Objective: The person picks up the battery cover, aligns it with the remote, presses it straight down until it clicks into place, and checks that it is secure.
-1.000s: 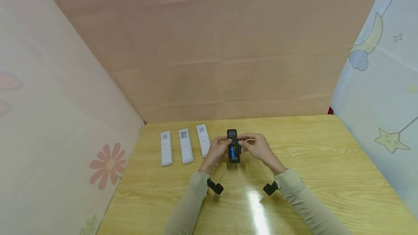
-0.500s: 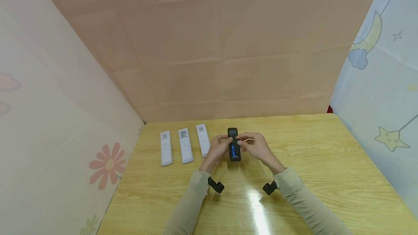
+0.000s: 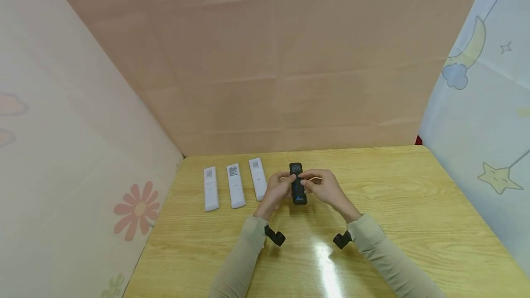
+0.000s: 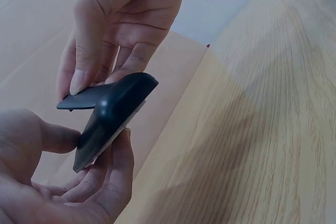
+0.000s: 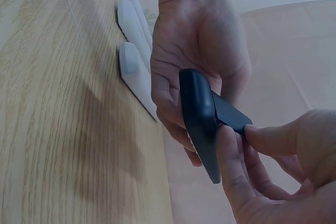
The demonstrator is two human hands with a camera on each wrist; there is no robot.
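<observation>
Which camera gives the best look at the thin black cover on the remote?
The right wrist view: the cover shows edge-on, angled off the remote. The left wrist view shows it too, partly behind a thumb. In the head view it is too small to tell.

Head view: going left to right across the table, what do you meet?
First white remote → second white remote → third white remote → left hand → black remote held in both hands → right hand.

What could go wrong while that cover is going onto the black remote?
The cover sits at an angle to the remote, so it could jam or snap off if pressed. Both hands hold the remote above the table by the fingertips, so it could slip and drop.
</observation>
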